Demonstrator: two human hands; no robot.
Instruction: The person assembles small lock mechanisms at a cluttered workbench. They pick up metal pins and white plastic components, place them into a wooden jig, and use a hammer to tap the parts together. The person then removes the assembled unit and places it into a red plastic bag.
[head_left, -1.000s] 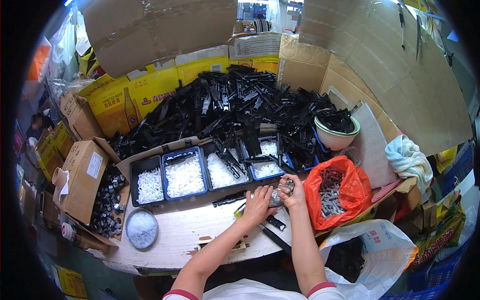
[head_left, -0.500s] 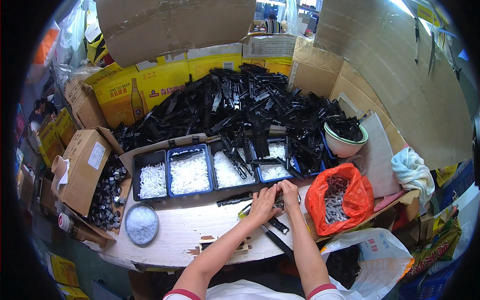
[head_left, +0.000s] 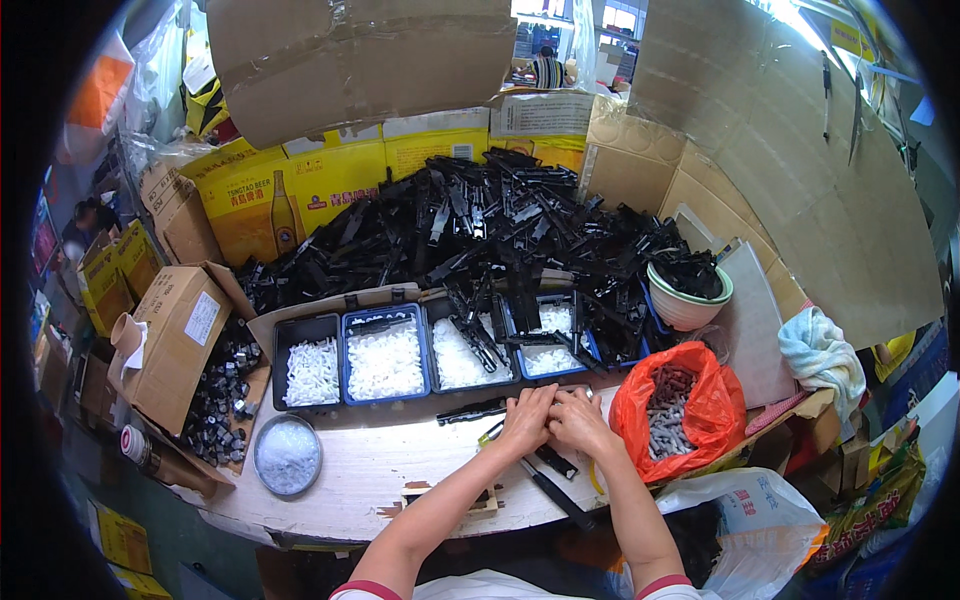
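Observation:
My left hand [head_left: 527,422] and my right hand [head_left: 580,420] meet over the bench, just in front of the trays. Both have their fingers bent and pressed close together, and whatever lies under them is hidden. A black slotted part [head_left: 471,411] rests to the left of my left hand. Below the hands lie another black part [head_left: 555,461] and a tool with a long black handle [head_left: 556,494]. A small yellow-green piece [head_left: 491,434] shows beside my left wrist.
Small trays of white plastic pieces [head_left: 387,360] stand before a heap of black parts [head_left: 480,215]. A red bag [head_left: 715,395] of grey and brown pieces sits right. A round dish [head_left: 287,455] and a carton [head_left: 172,340] are left; a wooden fixture [head_left: 485,503] lies near the front edge.
My right hand has turned from upright to lying more level, knuckles up, beside the left. The dark piece seen between the hands is now covered. The whole view has shifted slightly downward.

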